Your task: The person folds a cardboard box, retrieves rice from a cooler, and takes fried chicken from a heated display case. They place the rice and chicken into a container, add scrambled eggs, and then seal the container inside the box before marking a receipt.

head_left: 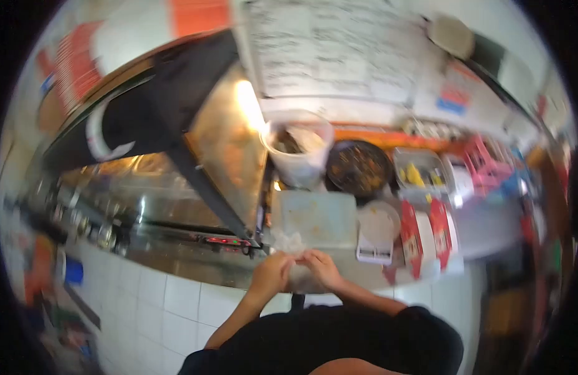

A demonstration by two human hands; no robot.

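Note:
My left hand [275,272] and my right hand [321,267] meet at the counter's front edge, fingers closed. Between them they pinch a thin, clear plastic bag [287,241], whose crumpled part sticks up above the left fingers. Just beyond the hands lies a pale blue-green cutting board [318,215]. To the right of the board is a white kitchen scale [376,240] with a round plate on top. The picture is blurred, so the exact grip of each finger is hard to make out.
A lit glass display case [195,169] stands at left. Behind the board are a white bucket [299,164], a dark round pan [360,167] with food, and a clear tub [422,170] with yellow items. Red-and-white boxes [420,240] and a pink basket [486,164] stand right.

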